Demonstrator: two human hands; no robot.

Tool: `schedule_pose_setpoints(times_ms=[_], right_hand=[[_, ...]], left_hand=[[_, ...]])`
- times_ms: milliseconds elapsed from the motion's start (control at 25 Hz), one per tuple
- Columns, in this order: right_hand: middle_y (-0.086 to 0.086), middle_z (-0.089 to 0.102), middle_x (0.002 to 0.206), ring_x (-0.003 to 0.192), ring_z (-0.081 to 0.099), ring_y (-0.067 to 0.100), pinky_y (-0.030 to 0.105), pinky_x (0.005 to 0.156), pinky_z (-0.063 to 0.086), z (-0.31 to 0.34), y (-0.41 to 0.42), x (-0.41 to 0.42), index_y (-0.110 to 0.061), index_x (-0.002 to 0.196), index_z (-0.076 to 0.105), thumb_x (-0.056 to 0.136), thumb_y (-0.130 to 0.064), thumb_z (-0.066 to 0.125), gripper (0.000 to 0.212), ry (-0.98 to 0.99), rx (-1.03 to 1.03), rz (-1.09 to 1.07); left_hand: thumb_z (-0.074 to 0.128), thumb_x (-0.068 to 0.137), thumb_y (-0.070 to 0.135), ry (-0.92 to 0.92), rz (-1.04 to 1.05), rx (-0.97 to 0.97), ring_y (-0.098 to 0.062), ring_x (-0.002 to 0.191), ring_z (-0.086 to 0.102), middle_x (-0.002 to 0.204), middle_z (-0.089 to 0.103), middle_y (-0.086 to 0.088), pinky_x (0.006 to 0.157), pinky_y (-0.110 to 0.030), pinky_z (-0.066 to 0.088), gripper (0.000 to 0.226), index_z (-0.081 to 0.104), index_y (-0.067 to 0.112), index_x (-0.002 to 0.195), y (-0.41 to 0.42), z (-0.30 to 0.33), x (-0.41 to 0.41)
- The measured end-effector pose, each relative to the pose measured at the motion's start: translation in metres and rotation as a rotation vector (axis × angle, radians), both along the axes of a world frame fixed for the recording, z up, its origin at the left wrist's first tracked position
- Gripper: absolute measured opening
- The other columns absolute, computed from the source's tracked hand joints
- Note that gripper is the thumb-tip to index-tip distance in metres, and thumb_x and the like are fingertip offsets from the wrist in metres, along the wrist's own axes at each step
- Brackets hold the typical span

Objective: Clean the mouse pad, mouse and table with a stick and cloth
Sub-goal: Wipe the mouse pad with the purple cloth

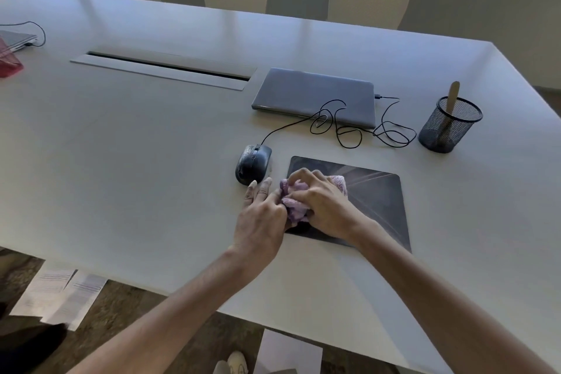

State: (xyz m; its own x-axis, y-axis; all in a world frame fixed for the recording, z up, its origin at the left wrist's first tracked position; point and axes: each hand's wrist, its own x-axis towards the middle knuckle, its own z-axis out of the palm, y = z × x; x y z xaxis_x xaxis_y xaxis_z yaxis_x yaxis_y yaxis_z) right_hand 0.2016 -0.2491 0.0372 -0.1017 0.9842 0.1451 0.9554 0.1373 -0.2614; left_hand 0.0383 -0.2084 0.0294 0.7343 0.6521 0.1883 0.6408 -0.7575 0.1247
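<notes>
Right now both hands meet at the left edge of the dark mouse pad, which lies flat on the white table toward its near edge. The right hand is curled over a bunched lilac cloth, fingers bent and pressing it down onto the pad. The left hand rests on the table just beside the pad, its fingers stretched out flat and the inner ones touching the cloth; whether it actually pinches the fabric cannot be told.

Just left of the pad, beyond the left fingertips, sits the black wired mouse, its cable looping in tangles toward a closed grey laptop farther back. Near the right edge of the table stands a black mesh pen cup with a flat wooden stick leaning upright inside it.

Toward the middle of the table is a long cable slot. Sheets of paper lie on the floor below the near edge.
</notes>
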Motion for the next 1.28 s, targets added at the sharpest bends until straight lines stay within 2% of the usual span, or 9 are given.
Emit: schedule_pose_setpoints(times_ms=[160,320,480,600,720,800,960,1080,1280], right_hand=[[-0.002,0.048,0.131,0.115,0.045,0.020,0.041,0.095,0.037,0.001,0.002,0.009,-0.035,0.113,0.069,0.077,-0.032,0.077,0.037,-0.077,0.015,0.005],[0.001,0.045,0.135,0.120,0.045,0.025,0.043,0.097,0.036,0.000,0.032,0.022,-0.032,0.120,0.066,0.077,-0.038,0.077,0.044,-0.110,0.016,-0.248],[0.002,0.046,0.131,0.119,0.044,0.027,0.044,0.097,0.035,0.000,0.047,0.010,-0.024,0.113,0.070,0.083,-0.030,0.069,0.030,-0.022,0.030,-0.454],[-0.001,0.045,0.130,0.116,0.040,0.024,0.042,0.097,0.033,-0.004,0.025,-0.005,-0.030,0.112,0.069,0.082,-0.030,0.066,0.030,0.036,0.021,-0.364],[-0.003,0.041,0.133,0.118,0.037,0.022,0.043,0.098,0.033,-0.008,0.000,-0.013,-0.034,0.115,0.065,0.077,-0.027,0.065,0.039,0.000,-0.008,-0.244],[-0.003,0.041,0.133,0.119,0.039,0.023,0.044,0.095,0.036,-0.006,-0.002,-0.009,-0.035,0.117,0.064,0.078,-0.032,0.065,0.039,-0.043,-0.008,-0.214],[0.001,0.047,0.129,0.115,0.044,0.026,0.045,0.090,0.037,-0.004,0.022,0.008,-0.035,0.120,0.063,0.079,-0.034,0.067,0.041,-0.088,0.040,-0.308],[0.004,0.047,0.127,0.115,0.045,0.029,0.046,0.090,0.037,-0.004,0.047,0.010,-0.025,0.114,0.065,0.080,-0.035,0.066,0.036,-0.104,0.032,-0.429],[0.006,0.047,0.130,0.118,0.045,0.030,0.046,0.092,0.036,-0.005,0.048,0.017,-0.019,0.118,0.064,0.083,-0.038,0.064,0.039,-0.168,0.039,-0.404]], left_hand=[[0.048,0.095,0.044,-0.013,-0.008,-0.018,-0.025,0.147,0.014,0.152,0.037,-0.001,0.117,-0.036,-0.007,0.055,0.048,0.013,0.139,0.000,0.001,-0.002],[0.043,0.097,0.046,0.033,-0.013,-0.004,-0.023,0.147,0.014,0.149,0.041,-0.002,0.117,-0.039,-0.006,0.048,0.061,0.011,0.124,0.002,-0.001,-0.001],[0.043,0.096,0.047,0.046,-0.007,-0.004,-0.023,0.147,0.014,0.148,0.043,-0.002,0.118,-0.040,-0.004,0.049,0.061,0.011,0.124,0.003,-0.002,-0.001],[0.049,0.095,0.044,0.038,-0.001,-0.014,-0.024,0.147,0.013,0.149,0.042,-0.003,0.118,-0.039,-0.005,0.047,0.060,0.011,0.126,0.001,0.000,0.001],[0.049,0.095,0.042,0.015,-0.007,-0.025,-0.023,0.148,0.012,0.146,0.044,-0.003,0.117,-0.037,-0.006,0.052,0.051,0.012,0.137,0.001,0.000,0.002],[0.048,0.096,0.042,0.022,-0.019,-0.038,-0.023,0.148,0.011,0.147,0.043,-0.003,0.119,-0.037,-0.005,0.055,0.044,0.011,0.141,0.001,0.000,0.002],[0.047,0.096,0.041,0.074,-0.044,-0.035,-0.023,0.148,0.009,0.152,0.036,-0.002,0.118,-0.039,-0.004,0.054,0.047,0.008,0.139,0.006,0.001,0.004],[0.046,0.097,0.040,0.119,-0.044,-0.032,-0.024,0.148,0.009,0.150,0.040,-0.002,0.117,-0.043,-0.004,0.050,0.051,0.009,0.136,0.005,0.002,0.005],[0.043,0.097,0.045,0.198,-0.030,-0.016,-0.026,0.148,0.012,0.149,0.041,0.003,0.116,-0.050,-0.002,0.047,0.057,0.014,0.130,0.007,0.003,0.006]])
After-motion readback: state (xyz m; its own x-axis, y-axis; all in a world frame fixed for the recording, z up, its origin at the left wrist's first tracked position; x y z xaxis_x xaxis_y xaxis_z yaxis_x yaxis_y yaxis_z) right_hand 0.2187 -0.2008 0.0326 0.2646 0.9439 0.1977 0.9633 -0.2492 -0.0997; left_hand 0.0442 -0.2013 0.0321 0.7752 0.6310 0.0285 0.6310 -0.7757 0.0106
